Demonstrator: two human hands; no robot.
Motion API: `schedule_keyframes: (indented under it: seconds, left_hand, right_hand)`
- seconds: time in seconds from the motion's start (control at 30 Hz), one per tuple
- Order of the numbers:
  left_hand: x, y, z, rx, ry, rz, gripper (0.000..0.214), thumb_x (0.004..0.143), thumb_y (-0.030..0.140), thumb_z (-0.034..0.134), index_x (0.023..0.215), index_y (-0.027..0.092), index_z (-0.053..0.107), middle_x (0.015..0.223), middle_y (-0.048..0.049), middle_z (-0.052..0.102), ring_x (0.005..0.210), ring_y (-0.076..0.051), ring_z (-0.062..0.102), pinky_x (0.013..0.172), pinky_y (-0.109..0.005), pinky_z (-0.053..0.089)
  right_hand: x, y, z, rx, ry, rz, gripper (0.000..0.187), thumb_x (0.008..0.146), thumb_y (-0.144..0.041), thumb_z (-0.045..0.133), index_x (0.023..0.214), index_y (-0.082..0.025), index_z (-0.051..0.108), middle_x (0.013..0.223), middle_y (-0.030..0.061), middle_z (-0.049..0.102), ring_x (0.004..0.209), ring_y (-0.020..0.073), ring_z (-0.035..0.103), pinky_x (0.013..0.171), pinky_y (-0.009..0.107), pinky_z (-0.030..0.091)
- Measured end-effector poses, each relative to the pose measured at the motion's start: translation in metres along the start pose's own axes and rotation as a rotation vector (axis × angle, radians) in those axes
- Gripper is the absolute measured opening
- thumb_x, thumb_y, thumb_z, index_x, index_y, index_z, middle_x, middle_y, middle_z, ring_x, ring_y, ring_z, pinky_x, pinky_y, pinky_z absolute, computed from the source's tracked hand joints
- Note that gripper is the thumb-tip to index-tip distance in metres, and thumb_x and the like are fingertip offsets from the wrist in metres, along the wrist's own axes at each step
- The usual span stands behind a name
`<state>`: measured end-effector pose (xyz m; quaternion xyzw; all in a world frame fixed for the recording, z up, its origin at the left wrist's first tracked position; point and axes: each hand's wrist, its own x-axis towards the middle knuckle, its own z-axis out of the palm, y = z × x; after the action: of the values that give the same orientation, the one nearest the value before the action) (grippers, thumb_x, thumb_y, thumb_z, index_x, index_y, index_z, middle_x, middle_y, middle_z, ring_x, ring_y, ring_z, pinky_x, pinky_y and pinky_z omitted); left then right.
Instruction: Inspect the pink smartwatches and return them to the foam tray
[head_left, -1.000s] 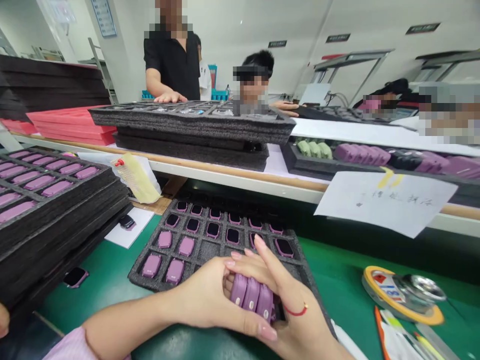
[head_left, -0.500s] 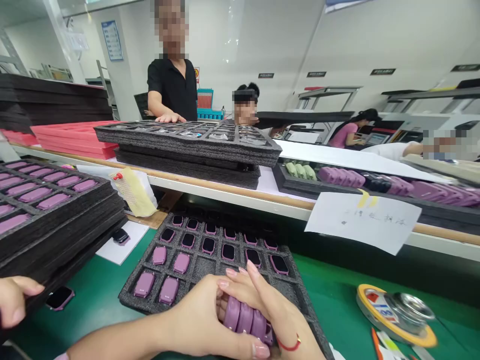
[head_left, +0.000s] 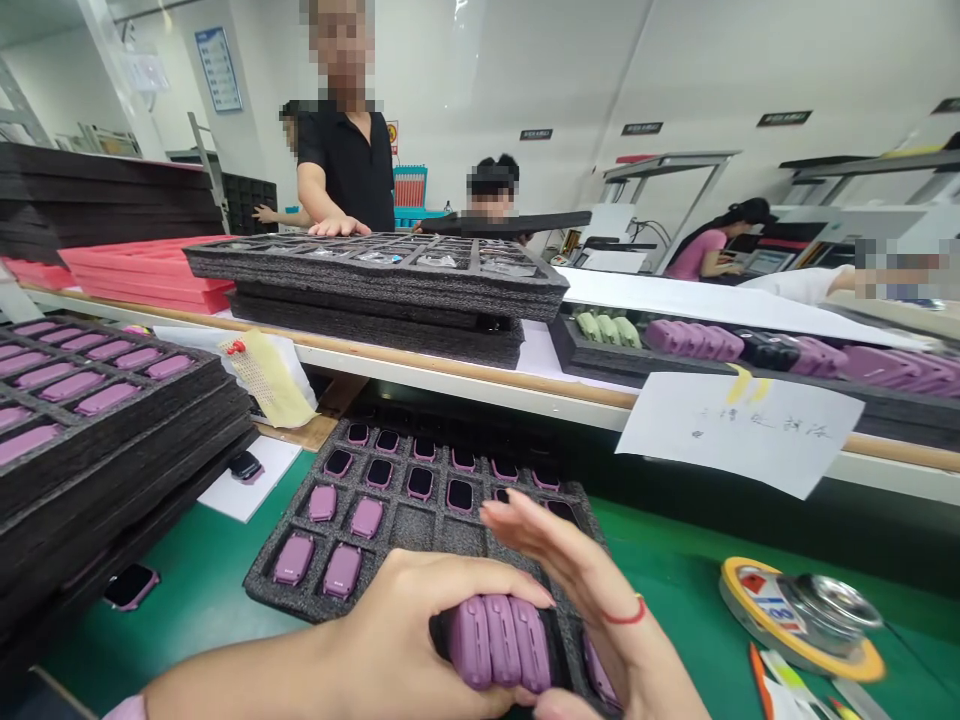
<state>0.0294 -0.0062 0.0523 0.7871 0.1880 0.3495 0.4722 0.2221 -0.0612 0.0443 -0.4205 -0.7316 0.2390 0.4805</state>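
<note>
Your left hand (head_left: 397, 640) is curled tight around three purple rounded plastic watch cases (head_left: 499, 640), which stand side by side on edge at the near end of the black foam compartment tray (head_left: 409, 525). That grip likely keeps them squared as one block. Your right hand (head_left: 581, 575) hovers just beside them, fingers straight and loosely together, holding nothing. The tray lies on the green bench mat (head_left: 202, 570); a tall stack of black foam trays (head_left: 112, 440) crowds your left, and a yellow-rimmed tape roll (head_left: 799, 615) sits to your right.
</note>
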Motion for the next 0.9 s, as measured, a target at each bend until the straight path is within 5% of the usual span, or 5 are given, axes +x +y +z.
schedule_keyframes:
  seconds: [0.17,0.37,0.57,0.73,0.9]
  left_hand:
    - [0.001,0.000,-0.001,0.014,0.036,0.075,0.042,0.074,0.023,0.085,0.114,0.018,0.071,0.105,-0.0041,0.077,0.087,-0.017,0.074,0.080,-0.020,0.057]
    - [0.005,0.002,-0.004,0.066,0.029,0.177,0.041,0.079,0.014,0.077,0.118,0.021,0.069,0.112,-0.0026,0.077,0.098,-0.018,0.074,0.089,-0.022,0.057]
    - [0.009,-0.001,-0.002,0.106,0.011,0.304,0.043,0.080,0.009,0.076,0.120,0.019,0.066,0.116,-0.0067,0.076,0.110,-0.020,0.071,0.105,-0.030,0.049]
    - [0.008,-0.005,0.001,0.057,-0.018,0.279,0.026,0.088,0.026,0.076,0.114,0.023,0.073,0.116,-0.0065,0.075,0.114,-0.021,0.069,0.112,-0.034,0.043]
    - [-0.003,-0.009,-0.001,0.044,-0.039,0.054,0.078,0.083,0.029,0.081,0.151,0.034,0.044,0.163,-0.0105,0.031,0.152,-0.033,0.026,0.121,-0.050,0.031]
  right_hand:
    - [0.000,0.002,0.015,0.019,-0.022,-0.075,0.066,0.092,-0.040,0.068,0.151,-0.037,0.039,0.137,0.0050,0.064,0.123,0.0255,0.065,0.108,0.036,0.052]
    - [0.000,0.004,0.029,0.326,0.071,0.041,0.047,0.097,-0.059,0.050,0.139,-0.037,0.053,0.134,0.0044,0.065,0.125,0.0252,0.062,0.109,0.039,0.050]
    - [0.006,0.033,0.015,0.626,-0.093,0.214,0.089,0.080,-0.082,0.054,0.152,-0.031,0.039,0.125,0.0117,0.071,0.113,0.0316,0.071,0.095,0.045,0.059]
    - [0.004,0.024,0.024,0.529,-0.036,0.306,0.113,0.059,-0.054,0.093,0.154,-0.028,0.036,0.123,0.0110,0.073,0.117,0.0324,0.069,0.105,0.045,0.054]
    - [0.002,0.007,0.029,0.401,0.098,0.292,0.115,0.066,-0.047,0.091,0.158,-0.033,0.025,0.109,0.0055,0.078,0.105,0.0275,0.075,0.092,0.038,0.063]
